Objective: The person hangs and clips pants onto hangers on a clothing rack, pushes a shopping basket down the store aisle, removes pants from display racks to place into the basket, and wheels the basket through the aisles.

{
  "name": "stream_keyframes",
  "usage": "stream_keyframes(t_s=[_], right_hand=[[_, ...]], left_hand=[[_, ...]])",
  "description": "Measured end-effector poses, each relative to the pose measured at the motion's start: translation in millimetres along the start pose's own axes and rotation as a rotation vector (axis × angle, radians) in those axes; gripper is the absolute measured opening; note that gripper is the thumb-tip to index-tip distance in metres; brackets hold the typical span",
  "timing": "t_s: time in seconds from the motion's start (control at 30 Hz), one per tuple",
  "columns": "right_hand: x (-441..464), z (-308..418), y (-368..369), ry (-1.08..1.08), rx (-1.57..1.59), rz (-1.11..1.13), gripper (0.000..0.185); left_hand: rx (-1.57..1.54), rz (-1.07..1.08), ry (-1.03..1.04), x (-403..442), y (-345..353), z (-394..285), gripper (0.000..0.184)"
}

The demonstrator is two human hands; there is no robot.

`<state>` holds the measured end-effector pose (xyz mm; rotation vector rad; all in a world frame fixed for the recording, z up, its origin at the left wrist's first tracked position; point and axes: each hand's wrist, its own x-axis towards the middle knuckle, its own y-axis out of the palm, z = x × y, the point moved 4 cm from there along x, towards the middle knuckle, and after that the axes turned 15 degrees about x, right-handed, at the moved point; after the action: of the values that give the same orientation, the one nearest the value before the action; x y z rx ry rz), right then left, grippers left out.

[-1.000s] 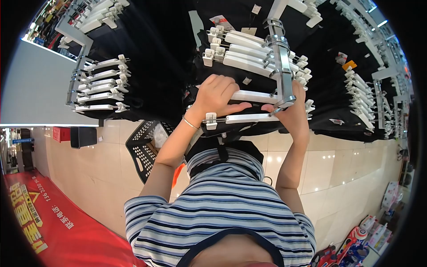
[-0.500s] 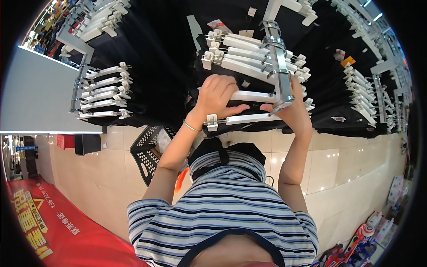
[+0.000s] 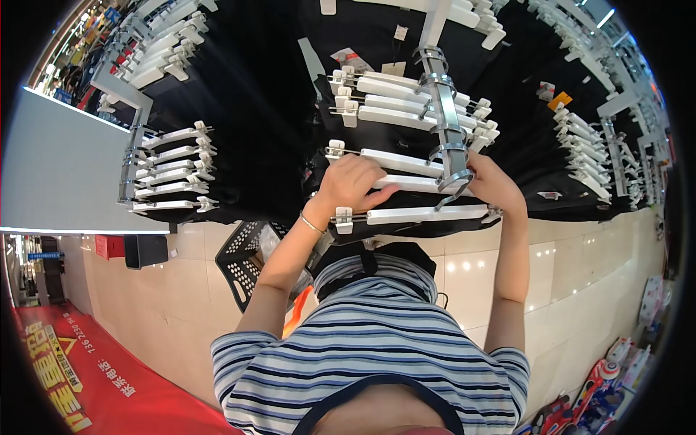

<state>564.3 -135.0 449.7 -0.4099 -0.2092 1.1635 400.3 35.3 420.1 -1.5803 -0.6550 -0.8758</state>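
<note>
Shop tiles (image 3: 181, 290) gleam below as the left hand (image 3: 353, 181) wraps one end of a hanger (image 3: 417, 184); the right hand (image 3: 498, 185) curls at the other, its grip hidden.

Head-worn view — forward and down

White clip hangers (image 3: 413, 183) in a row, black garments (image 3: 417, 200) beneath

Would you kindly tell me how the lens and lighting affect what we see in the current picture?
Head view, lens: strong wide-angle bending, corners black; head view, light: bright glare spots on the tiled floor, while the black garments lose most folds to darkness; head view, focus: the front white hanger and left hand look reasonably sharp.
</note>
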Motion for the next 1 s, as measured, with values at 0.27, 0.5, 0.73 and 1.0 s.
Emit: stream_keyframes(t_s=[0.27,0.5,0.73,1.0], right_hand=[[5.8,10.9,-6.4,-0.076,-0.36,-0.272,0.009],[2.3,17.8,-14.9,-0.336,-0.456,-0.371,0.009],[22.1,10.1,-20.4,-0.242,-0.466,-0.129,0.008],[24.4,4.9,-27.3,-0.286,-0.436,-0.189,0.009]], left_hand=[[0.05,0.055,0.086,6.4,0.9,3.5,0.024],[0.021,0.154,-0.018,2.8,18.3,20.3,0.021],[-0.306,0.321,-0.039,-15.9,22.2,23.1,0.019],[-0.238,0.294,-0.106,-4.4,6.7,32.0,0.023]])
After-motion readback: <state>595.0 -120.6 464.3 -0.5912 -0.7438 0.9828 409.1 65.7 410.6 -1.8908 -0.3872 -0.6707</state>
